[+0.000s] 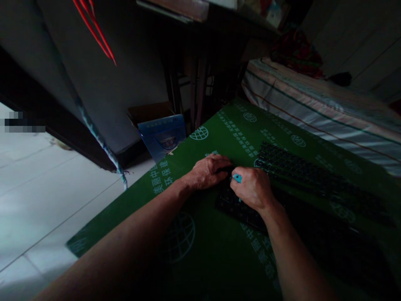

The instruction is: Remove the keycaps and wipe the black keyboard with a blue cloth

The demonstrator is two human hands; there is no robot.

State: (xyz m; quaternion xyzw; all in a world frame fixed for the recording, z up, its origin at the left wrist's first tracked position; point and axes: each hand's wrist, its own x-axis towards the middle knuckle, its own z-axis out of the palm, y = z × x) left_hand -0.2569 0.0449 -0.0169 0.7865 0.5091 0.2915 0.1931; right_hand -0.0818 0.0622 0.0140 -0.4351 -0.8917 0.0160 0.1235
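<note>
A black keyboard base [247,215] lies on a green printed board [200,234]. My left hand [211,171] grips its far left end, fingers bent together over the edge. My right hand [253,188] is closed in a fist just beside it, above the same end. A small teal-handled tool [237,178] shows through the right fist; its working end is hidden, and I cannot tell its exact kind. Behind and to the right, a separate black keyboard section with rows of keys [297,169] rests on the board. Deep shadow hides much of the base's right part.
Beyond the board's left edge, a blue printed box [164,136] stands on the floor near a dark table [194,54]. A bed with a striped sheet [313,100] borders the far right. A wrapped cord [94,129] and red strings [100,37] hang at the left.
</note>
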